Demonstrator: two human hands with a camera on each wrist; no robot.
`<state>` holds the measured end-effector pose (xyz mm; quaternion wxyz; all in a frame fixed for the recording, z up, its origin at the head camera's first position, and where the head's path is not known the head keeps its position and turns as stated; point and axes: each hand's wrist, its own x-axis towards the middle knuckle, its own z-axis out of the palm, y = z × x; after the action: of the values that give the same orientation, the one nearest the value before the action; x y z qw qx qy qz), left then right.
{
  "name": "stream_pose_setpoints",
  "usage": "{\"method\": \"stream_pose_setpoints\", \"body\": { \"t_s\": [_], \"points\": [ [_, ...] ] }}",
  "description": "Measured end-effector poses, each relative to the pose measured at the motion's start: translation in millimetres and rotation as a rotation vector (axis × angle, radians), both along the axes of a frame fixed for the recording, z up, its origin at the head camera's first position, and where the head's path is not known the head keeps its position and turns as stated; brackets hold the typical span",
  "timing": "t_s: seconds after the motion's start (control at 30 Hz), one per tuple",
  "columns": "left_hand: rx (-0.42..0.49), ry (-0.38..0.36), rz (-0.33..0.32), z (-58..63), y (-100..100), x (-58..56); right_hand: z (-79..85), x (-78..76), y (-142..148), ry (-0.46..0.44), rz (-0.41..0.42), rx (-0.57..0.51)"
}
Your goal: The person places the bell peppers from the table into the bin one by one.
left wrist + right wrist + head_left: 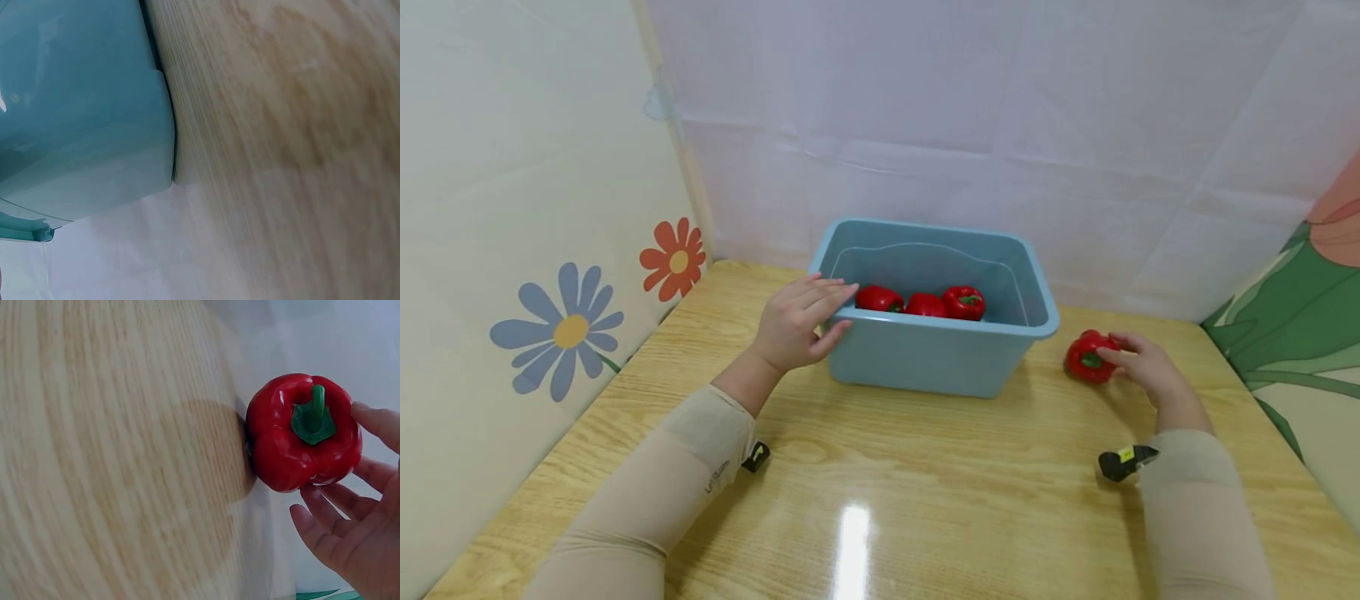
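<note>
A light blue plastic bin [925, 354] stands on the table, with three red bell peppers [964, 303] inside near its front wall. My left hand [793, 323] lies over the bin's front left corner, its fingers straight across the rim and the thumb along the outside. To the right of the bin, another red bell pepper [1086, 360] rests low at the tabletop, green stem facing me. My right hand [1142, 367] holds this pepper from its right side, thumb at the front and fingers round the back and underside [337, 512]. The left wrist view shows the bin's wall [81, 112] but not the fingers.
The wooden table [880, 467] runs up to a pale cloth backdrop [1000, 125]. Side panels with printed flowers [571, 332] border it at left and right. A small black device [1126, 463] sits at each wrist.
</note>
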<state>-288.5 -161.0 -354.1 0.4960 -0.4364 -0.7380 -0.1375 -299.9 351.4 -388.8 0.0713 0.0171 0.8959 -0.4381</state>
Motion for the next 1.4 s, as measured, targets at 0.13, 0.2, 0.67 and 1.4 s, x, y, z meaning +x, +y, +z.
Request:
{"method": "stream_pose_setpoints", "body": {
  "t_s": [0.13,0.2,0.67,1.4],
  "points": [
    [-0.001,0.004,0.003,-0.1,-0.1,0.0,-3.0,-0.3,0.5,-0.044,-0.01,-0.006],
    [-0.001,0.005,0.002,-0.1,0.0,0.0,-4.1,-0.5,0.6,-0.065,-0.013,-0.018],
    [0.001,0.007,-0.005,0.3,-0.2,0.1,-4.4,0.1,-4.1,-0.053,0.024,-0.055],
    [0.0,0.003,-0.003,0.4,0.1,0.0,-5.4,-0.7,-11.5,-0.074,-0.004,0.008]
  ]
}}
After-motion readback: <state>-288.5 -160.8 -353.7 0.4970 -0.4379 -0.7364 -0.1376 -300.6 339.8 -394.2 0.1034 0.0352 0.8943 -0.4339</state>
